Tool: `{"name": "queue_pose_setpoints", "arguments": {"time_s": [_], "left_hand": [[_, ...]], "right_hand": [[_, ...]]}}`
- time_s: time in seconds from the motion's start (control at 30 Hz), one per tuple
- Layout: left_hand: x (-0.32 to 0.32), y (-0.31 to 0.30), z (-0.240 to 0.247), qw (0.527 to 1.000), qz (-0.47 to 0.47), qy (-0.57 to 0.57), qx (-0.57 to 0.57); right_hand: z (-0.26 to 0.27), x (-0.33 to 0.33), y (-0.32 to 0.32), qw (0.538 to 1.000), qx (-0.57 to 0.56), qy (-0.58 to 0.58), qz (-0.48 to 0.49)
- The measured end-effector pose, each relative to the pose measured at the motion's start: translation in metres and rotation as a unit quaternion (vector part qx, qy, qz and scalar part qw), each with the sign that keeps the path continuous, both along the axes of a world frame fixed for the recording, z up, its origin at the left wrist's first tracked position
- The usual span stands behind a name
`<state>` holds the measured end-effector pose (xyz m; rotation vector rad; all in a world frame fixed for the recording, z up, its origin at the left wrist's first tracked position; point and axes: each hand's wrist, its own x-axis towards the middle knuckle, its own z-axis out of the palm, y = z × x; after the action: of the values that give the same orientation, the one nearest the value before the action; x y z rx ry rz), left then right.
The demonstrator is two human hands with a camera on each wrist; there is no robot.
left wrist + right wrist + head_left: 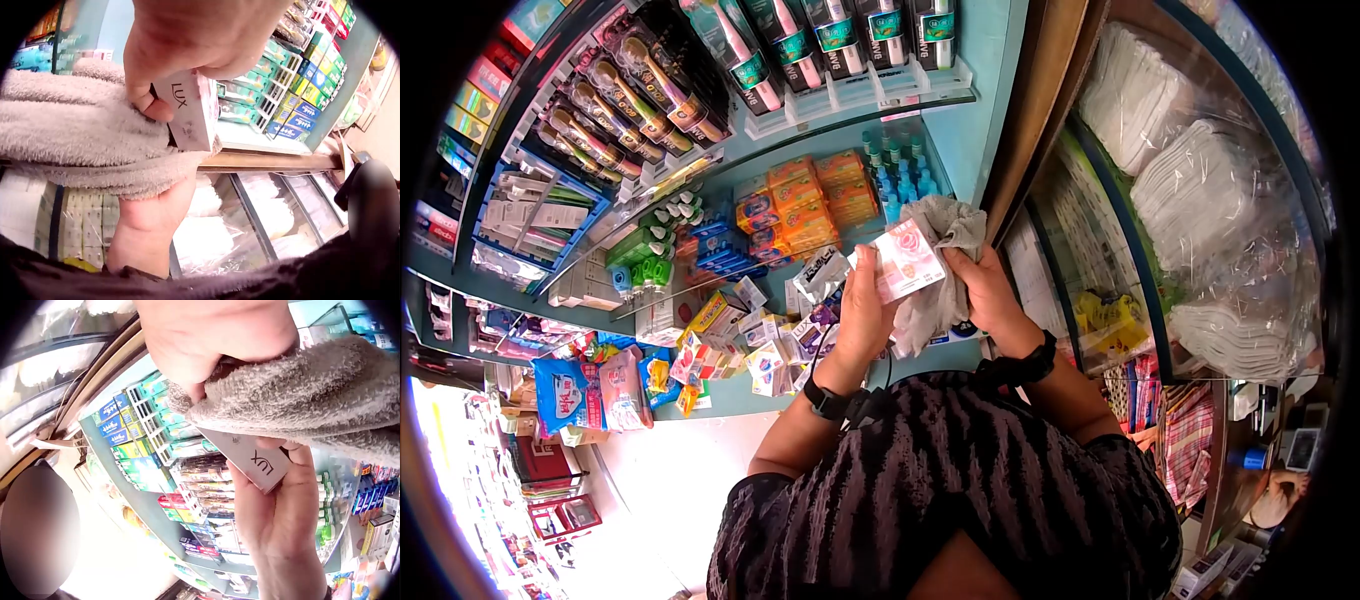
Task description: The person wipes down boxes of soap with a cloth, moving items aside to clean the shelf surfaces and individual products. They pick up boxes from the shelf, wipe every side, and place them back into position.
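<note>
A white and pink LUX box (910,262) with a rose picture is gripped by the left hand (866,315), thumb along its near edge. The right hand (997,300) holds a crumpled grey cloth (945,225) against the box's right side. In the left wrist view the left hand (203,37) curls over the box (187,115), beside the cloth (81,119). In the right wrist view the right hand (219,337) grips the cloth (312,394) above the box (253,461), while the left hand (281,519) supports the box from below.
Several loose soap boxes (770,355) lie on the glass shelf left of the hands. Orange packs (800,205) and blue bottles (905,183) stand behind. Toothbrush racks (835,40) are above. At right are glass cases with wrapped white cloths (1200,190). Blue and pink bags (565,392) sit at the left.
</note>
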<state>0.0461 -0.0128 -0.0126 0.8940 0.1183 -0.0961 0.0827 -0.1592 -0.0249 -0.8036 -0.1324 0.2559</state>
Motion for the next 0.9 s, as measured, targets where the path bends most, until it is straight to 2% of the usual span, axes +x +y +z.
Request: {"name": "queue_pose_setpoints", "arguments": {"time_s": [0.03, 0.13, 0.17, 0.27, 0.3, 0.4, 0.43, 0.47, 0.53, 0.57, 0.67, 0.7, 0.8, 0.83, 0.9], "left_hand": [[0.002, 0.002, -0.001, 1.0, -0.021, -0.019, 0.002], [0.007, 0.005, -0.006, 0.996, -0.029, 0.0, 0.09], [0.009, 0.013, -0.003, 0.993, -0.065, -0.014, 0.094], [0.005, 0.016, 0.017, 0.985, -0.112, -0.029, 0.131], [0.006, 0.019, 0.012, 0.985, -0.14, -0.018, 0.1], [0.007, 0.015, 0.002, 0.996, -0.084, 0.007, -0.001], [0.008, 0.015, 0.002, 0.997, -0.074, 0.009, -0.012], [0.008, 0.012, 0.003, 0.998, -0.064, -0.008, 0.024], [0.006, 0.003, 0.009, 0.994, -0.045, -0.042, 0.095], [0.006, 0.003, 0.012, 0.992, -0.041, -0.042, 0.11], [0.009, 0.006, 0.014, 0.998, -0.062, -0.027, -0.015], [0.009, 0.006, 0.016, 0.998, -0.052, -0.023, -0.02], [0.011, 0.009, 0.005, 0.993, -0.076, -0.023, -0.093], [0.01, 0.008, 0.006, 0.99, -0.077, -0.01, -0.117], [0.009, 0.005, 0.011, 0.987, -0.086, 0.004, -0.134]], "right_hand": [[-0.006, 0.005, -0.006, 1.0, -0.015, 0.001, 0.025], [-0.018, 0.015, -0.008, 1.0, 0.01, 0.025, -0.011], [-0.018, 0.016, -0.009, 0.999, 0.017, 0.035, -0.014], [-0.014, 0.019, -0.011, 0.993, 0.093, 0.068, 0.012], [-0.013, 0.019, -0.012, 0.99, 0.12, 0.061, 0.034], [-0.013, 0.02, -0.012, 0.982, 0.164, 0.082, 0.054], [-0.008, 0.017, -0.012, 0.986, 0.144, 0.072, 0.049], [-0.009, 0.014, -0.009, 0.992, 0.118, 0.017, 0.033], [0.004, 0.007, 0.001, 0.988, -0.1, -0.115, -0.035], [0.009, 0.005, 0.001, 0.995, -0.054, -0.085, -0.011], [-0.001, 0.001, 0.006, 0.98, -0.122, -0.157, -0.025], [-0.003, 0.0, 0.008, 0.97, -0.136, -0.201, -0.01], [0.002, 0.0, 0.006, 0.955, -0.185, -0.231, 0.02], [-0.002, 0.001, 0.002, 0.962, -0.174, -0.201, 0.057], [-0.006, 0.004, -0.001, 0.947, -0.22, -0.228, 0.043]]}}
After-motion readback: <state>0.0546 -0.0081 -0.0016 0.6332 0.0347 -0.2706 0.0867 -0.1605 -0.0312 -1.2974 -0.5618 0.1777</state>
